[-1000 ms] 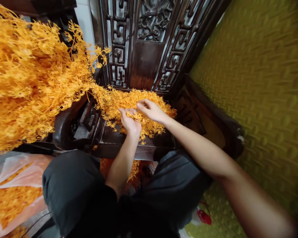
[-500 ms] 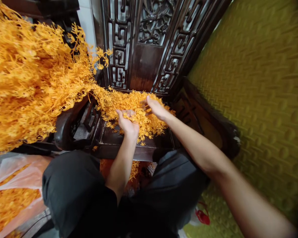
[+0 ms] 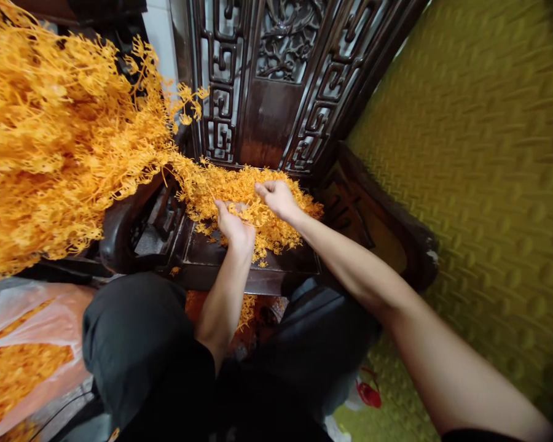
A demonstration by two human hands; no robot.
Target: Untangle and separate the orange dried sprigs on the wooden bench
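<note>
Small orange plastic sprigs (image 3: 281, 236) lie heaped on the seat of a dark carved wooden chair (image 3: 271, 116). My left hand (image 3: 236, 224), palm up at the front of the heap, is closed round some of the orange sprigs. Just right of it and slightly higher, my right hand (image 3: 276, 195) is pinched over the heap; what sits between its fingertips is too small to make out. A strand of orange pieces runs from the heap to a much larger orange mass (image 3: 59, 141) on the left.
A clear plastic bag (image 3: 69, 307) with more orange pieces stands at the lower left. The chair's curved armrests (image 3: 115, 239) flank the seat. On the right is a yellow-green textured surface (image 3: 479, 159). A red object (image 3: 369, 393) lies low down.
My right hand has moved a little left and its spread fingers have closed into a pinch. My left hand has barely moved.
</note>
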